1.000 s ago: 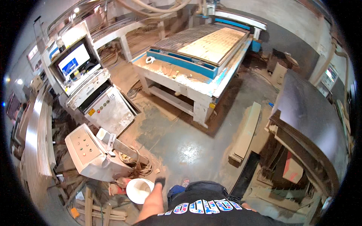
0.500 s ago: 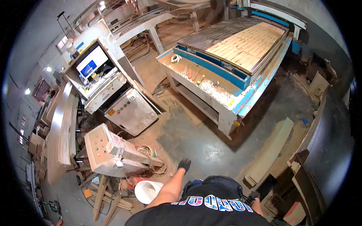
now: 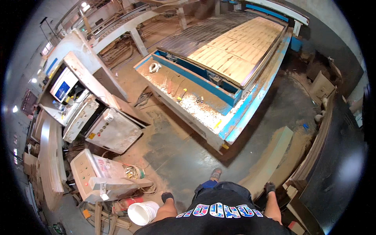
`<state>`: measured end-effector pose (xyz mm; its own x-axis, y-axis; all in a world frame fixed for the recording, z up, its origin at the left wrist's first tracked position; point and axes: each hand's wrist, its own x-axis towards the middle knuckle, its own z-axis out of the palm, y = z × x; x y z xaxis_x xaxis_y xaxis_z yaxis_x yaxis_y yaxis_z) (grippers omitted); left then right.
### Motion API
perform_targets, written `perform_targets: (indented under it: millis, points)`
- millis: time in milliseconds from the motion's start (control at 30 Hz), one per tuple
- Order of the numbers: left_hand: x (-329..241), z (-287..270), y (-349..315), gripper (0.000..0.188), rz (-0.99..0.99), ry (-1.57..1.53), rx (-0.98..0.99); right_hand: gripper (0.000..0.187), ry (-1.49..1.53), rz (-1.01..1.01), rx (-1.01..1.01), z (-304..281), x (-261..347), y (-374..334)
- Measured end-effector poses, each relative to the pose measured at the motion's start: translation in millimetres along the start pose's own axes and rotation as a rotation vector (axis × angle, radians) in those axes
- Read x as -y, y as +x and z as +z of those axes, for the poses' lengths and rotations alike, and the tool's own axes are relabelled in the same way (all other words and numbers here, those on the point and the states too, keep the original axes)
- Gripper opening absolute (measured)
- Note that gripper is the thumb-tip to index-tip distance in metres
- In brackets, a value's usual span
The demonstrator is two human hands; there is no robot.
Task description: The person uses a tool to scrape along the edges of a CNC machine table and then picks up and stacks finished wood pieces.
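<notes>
I've the left hand [image 3: 167, 196] beside the white bucket [image 3: 142, 213] on the floor [image 3: 182, 150], right hand [image 3: 269, 188] near the long board [image 3: 277, 149]; can't tell either grip. Steady, wrist clear of the bucket's rim!

Hot light bleaches the machine table [image 3: 196, 111] beyond the left fingers [image 3: 167, 196]; a dark shadow lies beneath its edge. Right of the right fingers [image 3: 270, 187], glare smears the dark sheet [image 3: 337, 176]. Lamps [image 3: 15, 109] glow far left, and straight edges curve toward the black rim!
</notes>
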<state>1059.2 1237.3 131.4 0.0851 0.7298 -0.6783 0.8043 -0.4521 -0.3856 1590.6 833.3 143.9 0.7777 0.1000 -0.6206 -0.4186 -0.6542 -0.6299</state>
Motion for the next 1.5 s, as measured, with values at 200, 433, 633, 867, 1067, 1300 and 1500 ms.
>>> perform_targets:
  millis: [200, 433, 633, 867, 1067, 1300, 1500]
  points:
    - [-123, -189, 68, 0.022, -0.402, -1.663, -0.666, 0.029, -1.155, -0.734, 0.620, -43, -98, 51]
    - [-276, -452, 54, 0.018, 0.567, -1.423, -1.113, 0.023, 0.077, 0.330, -0.015, -78, 106, 25]
    - [-422, -550, 29, 0.017, 0.950, -1.332, -0.980, 0.030, 0.361, -0.187, -0.204, -138, 198, 90]
    - [-541, -590, -2, 0.018, 0.998, -1.272, -0.723, 0.023, 0.168, -0.461, -0.901, -315, 321, 195]
    - [-614, -651, 25, 0.019, 1.108, -1.221, -0.770, 0.026, -0.017, -0.345, -1.576, -463, 333, 274]
    - [-731, -755, 83, 0.018, 1.124, -1.121, -0.825, 0.022, -0.258, 0.267, -1.899, -478, 317, 299]
    - [-879, -885, 80, 0.020, 1.401, -0.990, -0.552, 0.027, -0.202, 0.558, -1.983, -484, 294, 304]
